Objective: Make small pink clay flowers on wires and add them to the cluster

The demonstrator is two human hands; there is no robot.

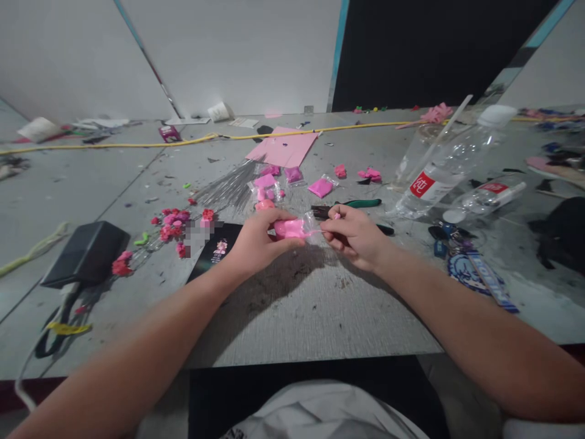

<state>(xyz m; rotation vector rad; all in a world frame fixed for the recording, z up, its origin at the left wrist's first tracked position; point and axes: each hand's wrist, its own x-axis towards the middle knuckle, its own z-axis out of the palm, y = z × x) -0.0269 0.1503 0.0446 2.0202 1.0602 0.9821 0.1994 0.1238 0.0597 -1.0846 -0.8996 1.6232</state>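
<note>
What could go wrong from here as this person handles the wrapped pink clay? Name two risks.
1. The left hand grips the pink clay while the right hand pinches its clear wrapper; the soft lump may squash or tear.
2. Dark crumbs on the table below could stick to the clay if it drops.

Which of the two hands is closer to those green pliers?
Right. The right hand sits just in front of the pliers, on the person's side. The left hand is further off to their left. Both hands pinch the pink lump.
</note>
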